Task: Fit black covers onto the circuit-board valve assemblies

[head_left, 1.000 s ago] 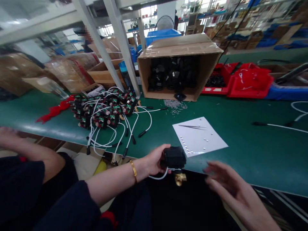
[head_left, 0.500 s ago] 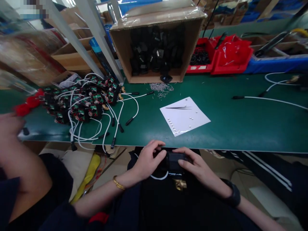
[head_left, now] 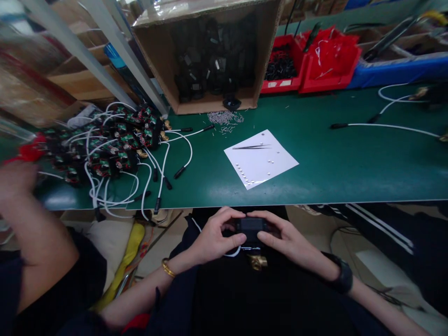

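Just below the bench edge, over my lap, is a black box-shaped housing (head_left: 251,226) with a brass fitting (head_left: 258,262) at its near end. A white cable (head_left: 234,253) curves out beside it. My left hand (head_left: 221,235) grips its left side, the thumb lying on the near left corner. On the opposite side my right hand (head_left: 282,233) is wrapped around the housing, thumb near its front face. My palms and curled fingers hide the housing's sides. Beyond the hands, a white sheet (head_left: 261,170) bears tweezers (head_left: 252,147) and several small clear pieces.
At left lies a pile of wired assemblies (head_left: 119,144) with white cables, and another person's arm (head_left: 38,224) reaches there. A cardboard box (head_left: 168,100) of black housings stands behind a heap of small screws (head_left: 226,119). Red bins (head_left: 327,79) line the back right.
My left hand has closed in on the housing, its thumb now pressing the near corner. My right hand keeps its hold. The view has shifted slightly, and the other person's hand has moved a little.
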Tool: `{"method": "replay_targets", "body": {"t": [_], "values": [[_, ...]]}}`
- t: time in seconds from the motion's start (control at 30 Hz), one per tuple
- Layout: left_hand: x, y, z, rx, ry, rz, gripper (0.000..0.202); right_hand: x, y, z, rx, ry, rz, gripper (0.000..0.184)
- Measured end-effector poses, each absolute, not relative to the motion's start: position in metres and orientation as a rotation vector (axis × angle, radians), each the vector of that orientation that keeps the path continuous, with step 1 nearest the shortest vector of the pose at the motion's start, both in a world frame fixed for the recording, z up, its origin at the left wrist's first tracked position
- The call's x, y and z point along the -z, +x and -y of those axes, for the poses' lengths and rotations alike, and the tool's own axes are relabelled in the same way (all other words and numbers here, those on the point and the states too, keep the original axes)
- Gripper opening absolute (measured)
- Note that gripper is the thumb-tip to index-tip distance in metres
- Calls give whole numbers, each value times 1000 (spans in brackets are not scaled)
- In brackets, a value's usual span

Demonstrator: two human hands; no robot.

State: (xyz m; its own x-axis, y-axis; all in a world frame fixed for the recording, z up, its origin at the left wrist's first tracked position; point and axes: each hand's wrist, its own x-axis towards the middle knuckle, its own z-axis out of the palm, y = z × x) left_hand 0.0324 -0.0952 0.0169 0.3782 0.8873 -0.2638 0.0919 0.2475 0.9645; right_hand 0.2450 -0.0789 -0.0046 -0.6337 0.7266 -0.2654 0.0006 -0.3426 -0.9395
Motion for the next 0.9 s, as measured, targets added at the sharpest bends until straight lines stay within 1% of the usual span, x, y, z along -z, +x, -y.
{"method": "replay_targets", "body": {"t": [0.2, 0.5, 0.67, 0.77, 0.9], "values": [[-13, 34, 97, -664, 1250, -1092, 32, 8, 247, 80, -1903, -917, 1492, 36], [-14, 33, 96, -660, 1274, -1130, 33, 13, 243, 83, -1890, -868, 1444, 35], [-16, 33, 96, -586, 1506, -1207, 30, 20, 246, 84, -1725, -947, 1578, 33], [-15, 32, 98, -612, 1620, -1194, 34, 18, 245, 84, -1685, -970, 1610, 31], [-12, 30, 99, -583, 1610, -1131, 39, 11, 242, 83, -1665, -975, 1671, 27]]}}
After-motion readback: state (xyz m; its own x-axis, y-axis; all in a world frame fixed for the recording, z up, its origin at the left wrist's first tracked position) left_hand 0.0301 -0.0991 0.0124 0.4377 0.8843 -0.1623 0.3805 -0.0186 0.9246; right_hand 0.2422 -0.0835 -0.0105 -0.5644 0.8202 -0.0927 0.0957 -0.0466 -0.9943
